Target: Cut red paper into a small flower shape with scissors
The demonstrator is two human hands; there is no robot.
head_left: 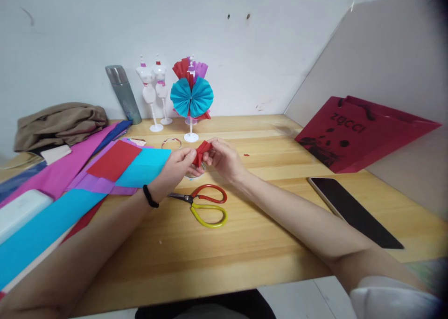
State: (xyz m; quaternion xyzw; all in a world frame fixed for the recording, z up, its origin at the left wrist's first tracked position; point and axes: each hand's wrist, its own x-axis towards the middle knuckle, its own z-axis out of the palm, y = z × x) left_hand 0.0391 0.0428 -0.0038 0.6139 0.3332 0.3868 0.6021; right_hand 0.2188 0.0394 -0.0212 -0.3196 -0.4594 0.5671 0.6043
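Note:
Both hands hold a small folded piece of red paper [202,152] above the middle of the table. My left hand [178,166], with a black band on its wrist, pinches the paper's left side. My right hand [226,159] has its fingers closed on the right side. Just below them lie scissors [188,198] with one red and one yellow handle loop. A round clear item under my left fingers is mostly hidden. Behind the hands stands a white mini dress form [191,136] dressed in pleated blue, red and purple paper fans [192,97].
Two bare white dress forms [149,95] and a grey flask [123,95] stand by the wall. Coloured paper sheets [140,167] and a brown cloth [61,123] cover the left. A tape roll [171,143] lies mid-table. At right are a phone [353,211] and red bag [360,135].

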